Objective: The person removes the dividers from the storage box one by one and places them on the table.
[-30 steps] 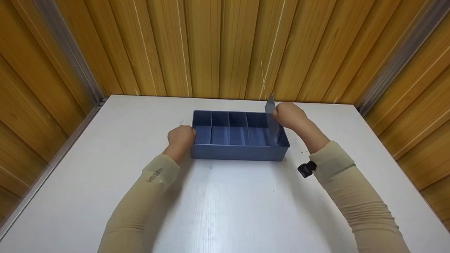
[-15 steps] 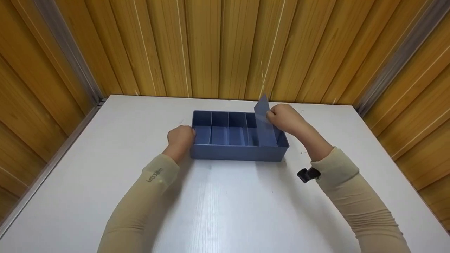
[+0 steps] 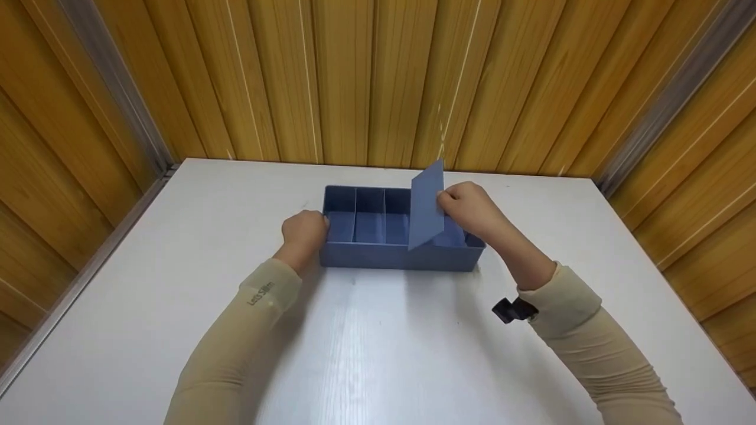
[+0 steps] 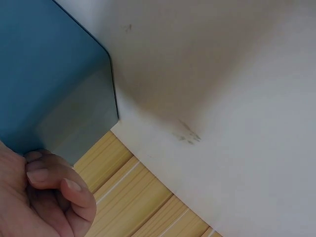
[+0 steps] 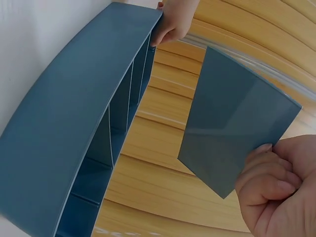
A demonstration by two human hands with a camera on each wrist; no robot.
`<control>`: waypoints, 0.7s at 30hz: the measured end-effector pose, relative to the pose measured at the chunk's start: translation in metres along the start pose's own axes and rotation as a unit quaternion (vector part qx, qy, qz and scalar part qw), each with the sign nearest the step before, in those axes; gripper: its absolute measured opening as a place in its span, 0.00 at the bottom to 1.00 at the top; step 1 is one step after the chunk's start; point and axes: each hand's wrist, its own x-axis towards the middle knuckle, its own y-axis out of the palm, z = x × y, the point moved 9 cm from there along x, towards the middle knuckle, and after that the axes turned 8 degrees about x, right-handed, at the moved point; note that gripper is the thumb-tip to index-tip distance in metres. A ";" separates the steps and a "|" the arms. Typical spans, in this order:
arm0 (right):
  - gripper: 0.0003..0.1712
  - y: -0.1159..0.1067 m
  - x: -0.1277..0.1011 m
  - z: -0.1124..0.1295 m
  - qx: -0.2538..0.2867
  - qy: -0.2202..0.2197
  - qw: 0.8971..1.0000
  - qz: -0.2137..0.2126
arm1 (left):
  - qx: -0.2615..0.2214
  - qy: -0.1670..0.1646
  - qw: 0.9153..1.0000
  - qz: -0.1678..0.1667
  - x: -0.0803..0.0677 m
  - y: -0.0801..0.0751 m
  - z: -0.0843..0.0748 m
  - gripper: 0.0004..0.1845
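A blue divided storage box [image 3: 366, 255] sits on the white table, long side toward me. Thin upright dividers [image 3: 385, 215] split its left part into compartments. My left hand [image 3: 304, 233] grips the rim at the box's left end; in the left wrist view, curled fingers [image 4: 52, 177] show at the box wall. Between right thumb and fingers I pinch a flat blue divider panel [image 5: 237, 118] by its edge. My right hand [image 3: 472, 206] holds this panel tilted over the box's right half, and it hides part of the compartments behind. The right wrist view shows the panel apart from the box.
The white tabletop [image 3: 378, 342] stretches around the box. A wood-pattern wall [image 3: 342, 82] rises behind the table's far edge, with similar panels at both sides. A black wrist device [image 3: 514, 310] hangs at my right sleeve.
My right hand has drawn the divider panel from the box's right end leftward and up, turning its broad face toward me. The left hand and the box stay in place.
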 end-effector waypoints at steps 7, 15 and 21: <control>0.28 0.007 -0.009 -0.003 0.048 0.010 0.999 0.005 | 0.004 -0.001 1.000 -0.004 0.000 -0.001 -0.002 0.22; 0.27 0.024 -0.022 -0.015 0.130 0.029 0.990 0.035 | 0.003 -0.002 1.000 -0.006 0.001 0.000 -0.002 0.22; 0.29 0.044 -0.033 -0.018 0.167 0.018 0.984 0.053 | 0.009 0.005 1.000 -0.028 0.000 -0.003 -0.003 0.22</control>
